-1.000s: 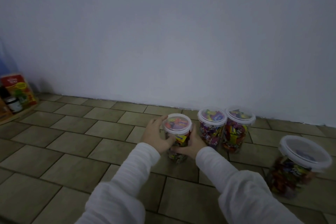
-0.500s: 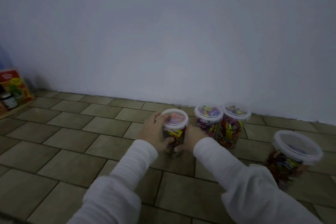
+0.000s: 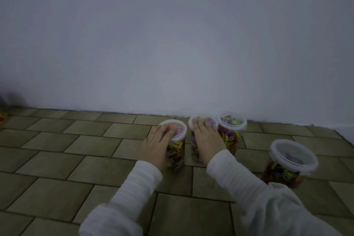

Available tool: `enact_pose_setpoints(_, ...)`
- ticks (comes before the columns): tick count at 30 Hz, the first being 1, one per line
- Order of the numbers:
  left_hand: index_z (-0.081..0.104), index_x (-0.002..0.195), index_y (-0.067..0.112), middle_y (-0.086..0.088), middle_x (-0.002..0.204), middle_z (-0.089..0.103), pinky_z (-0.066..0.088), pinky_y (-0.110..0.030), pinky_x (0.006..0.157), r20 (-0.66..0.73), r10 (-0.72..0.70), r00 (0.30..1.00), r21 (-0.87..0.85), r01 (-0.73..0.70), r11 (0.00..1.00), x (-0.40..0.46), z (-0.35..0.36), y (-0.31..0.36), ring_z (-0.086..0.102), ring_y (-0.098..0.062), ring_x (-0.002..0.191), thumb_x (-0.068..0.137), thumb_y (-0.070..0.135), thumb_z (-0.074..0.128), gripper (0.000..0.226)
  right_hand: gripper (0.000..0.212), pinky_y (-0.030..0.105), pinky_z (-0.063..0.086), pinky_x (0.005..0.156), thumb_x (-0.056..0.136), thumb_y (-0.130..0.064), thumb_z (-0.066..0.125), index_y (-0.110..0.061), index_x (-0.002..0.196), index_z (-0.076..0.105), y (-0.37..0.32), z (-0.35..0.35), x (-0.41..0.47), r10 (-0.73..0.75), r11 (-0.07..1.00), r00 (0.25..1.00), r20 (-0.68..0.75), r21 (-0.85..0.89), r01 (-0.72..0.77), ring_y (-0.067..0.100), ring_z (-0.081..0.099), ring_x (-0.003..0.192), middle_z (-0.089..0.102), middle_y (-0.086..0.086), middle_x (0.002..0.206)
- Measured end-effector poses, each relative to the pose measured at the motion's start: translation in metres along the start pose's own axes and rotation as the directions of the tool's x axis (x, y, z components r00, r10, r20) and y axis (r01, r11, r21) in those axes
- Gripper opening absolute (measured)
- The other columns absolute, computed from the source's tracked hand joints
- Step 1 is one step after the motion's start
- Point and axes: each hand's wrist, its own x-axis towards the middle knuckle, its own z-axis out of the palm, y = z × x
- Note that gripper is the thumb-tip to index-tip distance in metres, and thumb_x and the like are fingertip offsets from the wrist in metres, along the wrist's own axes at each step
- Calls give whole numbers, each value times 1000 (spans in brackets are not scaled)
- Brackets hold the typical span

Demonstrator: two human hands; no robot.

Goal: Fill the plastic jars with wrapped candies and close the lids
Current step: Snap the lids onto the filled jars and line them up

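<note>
Four clear plastic jars of wrapped candies stand on the tiled floor [image 3: 76,178], all with white-rimmed lids on; three form a row close to the foot of the pale wall [image 3: 172,44], at about one o'clock from the person, and the fourth sits apart at about three o'clock. The left hand [image 3: 156,143] lies over the left jar [image 3: 176,151], its fingers fairly straight and laid across the near side of that jar's lid [image 3: 177,130], palm against the jar's left wall; it rests there rather than clutching, though blur hides the thumb. The right hand [image 3: 207,140] covers the middle jar [image 3: 195,149], fingers stretched flat and close together over its lid [image 3: 205,121], so most of that jar is hidden behind the hand and wrist. The right jar [image 3: 230,136] stands touching or just beside the middle one, untouched, bright wrappers showing through its lid; the lone jar [image 3: 283,172] at three o'clock is also untouched, its lid [image 3: 294,156] seated flat. Both forearms wear white ribbed sleeves [image 3: 139,184]. At nine o'clock, on the frame's far edge, a red and yellow object [image 3: 2,118] peeks in, too cropped to identify.
</note>
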Motion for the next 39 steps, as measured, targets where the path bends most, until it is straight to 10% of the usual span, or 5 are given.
enact_pose_setpoints(10, 64, 114, 10, -16, 117, 61, 55, -41, 77, -108, -68, 992, 71, 76, 995, 55, 34, 6, 54, -36, 107, 36, 1, 87, 82, 63, 41, 19, 117, 90, 0, 51, -6, 146, 23, 13, -5, 66, 13, 994, 1000, -3, 112, -12, 31, 21, 141, 26, 13, 152)
enact_pose_setpoints(17, 26, 147, 26, -3, 153, 21, 37, -38, 102, 38, -134, 990, 98, 130, 987, 113, 49, 5, 17, -26, 141, 80, 17, 66, 78, 47, 44, 33, 107, 91, -7, 49, 1, 136, 35, 26, -7, 131, 166, 986, 979, 122, -31, -163, 34, 40, 129, 42, 20, 139)
enact_pose_setpoints(20, 51, 133, 18, -12, 138, 47, 52, -42, 84, 7, -107, 994, 101, 106, 989, 143, 60, -1, 45, -35, 126, 57, 16, 85, 84, 43, 47, 29, 109, 96, -7, 37, 2, 138, 33, 31, 2, 155, 237, 971, 964, 122, -61, -231, 36, 37, 131, 40, 21, 141)
enact_pose_setpoints(25, 21, 148, 27, -3, 155, 15, 35, -38, 102, 96, -124, 988, 132, 111, 985, 179, 77, -9, 12, -25, 142, 87, 22, 59, 72, 43, 44, 31, 105, 95, -6, 41, 0, 136, 34, 48, 8, 180, 270, 963, 957, 109, -44, -266, 35, 40, 130, 42, 20, 140)
enact_pose_setpoints(39, 17, 147, 31, -5, 151, 17, 37, -42, 101, 130, -147, 981, 133, 130, 983, 210, 91, -5, 16, -27, 138, 80, 33, 67, 83, 47, 53, 22, 112, 96, -14, 45, -1, 139, 30, 52, 6, 199, 347, 938, 924, 161, -42, -344, 39, 37, 133, 40, 21, 143)
